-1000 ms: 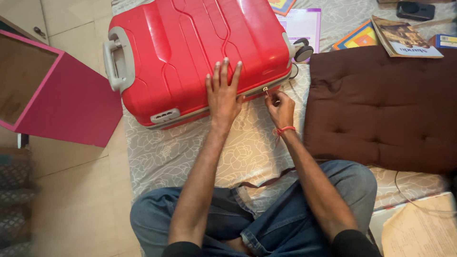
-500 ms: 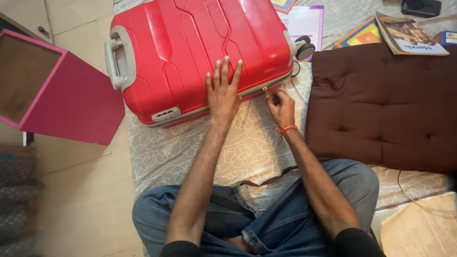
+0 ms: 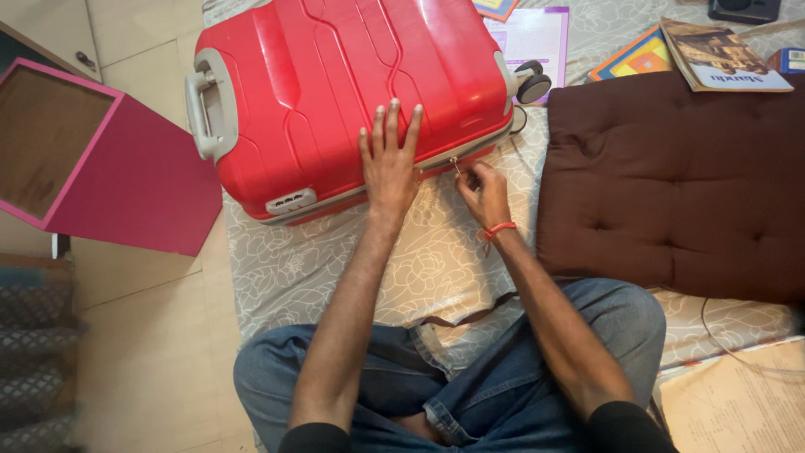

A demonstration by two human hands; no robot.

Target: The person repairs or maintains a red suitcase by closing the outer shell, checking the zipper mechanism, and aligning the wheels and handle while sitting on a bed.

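A red hard-shell suitcase [image 3: 335, 75] lies flat on a grey floral sheet [image 3: 436, 260] in front of my crossed legs. My left hand [image 3: 388, 159] rests flat on its lid near the front edge, fingers spread. My right hand [image 3: 482, 191], with a red thread at the wrist, pinches the small metal zipper pull [image 3: 454, 164] on the suitcase's front seam. The grey carry handle [image 3: 204, 105] is on the left end, a black wheel [image 3: 533, 82] on the right end, and a grey combination lock [image 3: 291, 201] on the front side.
A brown tufted cushion [image 3: 679, 184] lies right of the suitcase. Books and a purple sheet [image 3: 537, 38] sit behind it. A pink open box [image 3: 101, 164] stands on the tiled floor at left. A brown paper [image 3: 738, 403] lies at bottom right.
My right hand has slid the zipper pull a little leftward along the seam, toward my left hand. The left hand stays flat on the lid.
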